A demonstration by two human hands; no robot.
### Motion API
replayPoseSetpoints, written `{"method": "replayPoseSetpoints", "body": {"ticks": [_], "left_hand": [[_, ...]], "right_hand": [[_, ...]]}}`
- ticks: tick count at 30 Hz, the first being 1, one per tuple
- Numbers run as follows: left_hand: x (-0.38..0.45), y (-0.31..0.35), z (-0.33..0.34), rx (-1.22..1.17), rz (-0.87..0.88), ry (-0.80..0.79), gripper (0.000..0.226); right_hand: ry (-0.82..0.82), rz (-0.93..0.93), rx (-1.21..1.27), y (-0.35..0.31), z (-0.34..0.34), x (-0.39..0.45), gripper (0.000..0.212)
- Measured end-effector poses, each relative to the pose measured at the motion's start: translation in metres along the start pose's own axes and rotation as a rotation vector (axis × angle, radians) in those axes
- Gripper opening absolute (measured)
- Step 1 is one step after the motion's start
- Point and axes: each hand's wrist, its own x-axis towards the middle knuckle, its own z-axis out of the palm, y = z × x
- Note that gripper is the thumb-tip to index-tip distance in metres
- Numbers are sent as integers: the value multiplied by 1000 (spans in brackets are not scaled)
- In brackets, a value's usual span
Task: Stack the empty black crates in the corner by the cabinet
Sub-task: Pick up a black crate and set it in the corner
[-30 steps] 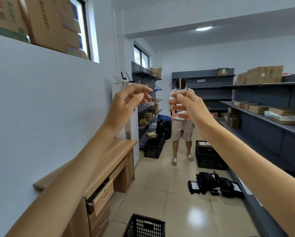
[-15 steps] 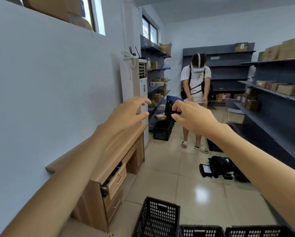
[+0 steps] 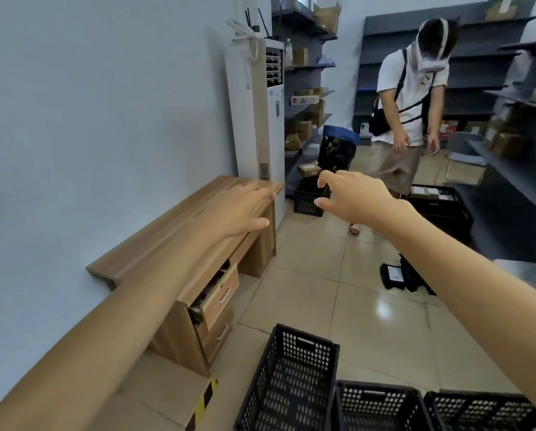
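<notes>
Perforated plastic crates (image 3: 294,381); glossy floor tiles (image 3: 384,337); wood desk (image 3: 179,225).

I count three black crates at my feet: a tall crate (image 3: 291,381), a middle crate (image 3: 375,405) and a right crate (image 3: 484,412). Two more sit farther off, a far crate (image 3: 307,197) and a loaded crate (image 3: 440,206). One wooden desk (image 3: 198,225), two drawers showing, one other person (image 3: 409,98).

Three empty black perforated plastic crates sit in a row on the tiled floor at the bottom edge: the tallest crate (image 3: 291,381) leftmost, a middle crate (image 3: 375,405) beside it, a right crate (image 3: 481,412) partly cut off.
</notes>
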Motion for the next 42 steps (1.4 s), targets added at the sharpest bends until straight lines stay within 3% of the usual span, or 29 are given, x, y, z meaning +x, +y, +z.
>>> {"method": "replayPoseSetpoints", "body": {"ticks": [14, 23, 31, 42], "left_hand": [[78, -49, 131, -52, -11, -215, 49], [103, -106, 244, -79, 61, -408, 52], [103, -114, 369, -88, 61, -589, 56], [75, -97, 548, -131, -20, -835, 63]], "right_hand": [[-296, 24, 10, 33, 141, 63, 40], [-469, 130, -20, 9, 255, 80, 39], [-644, 233, 18, 2, 374, 45, 39], [-878, 292, 45, 47, 539, -20, 48]]}}
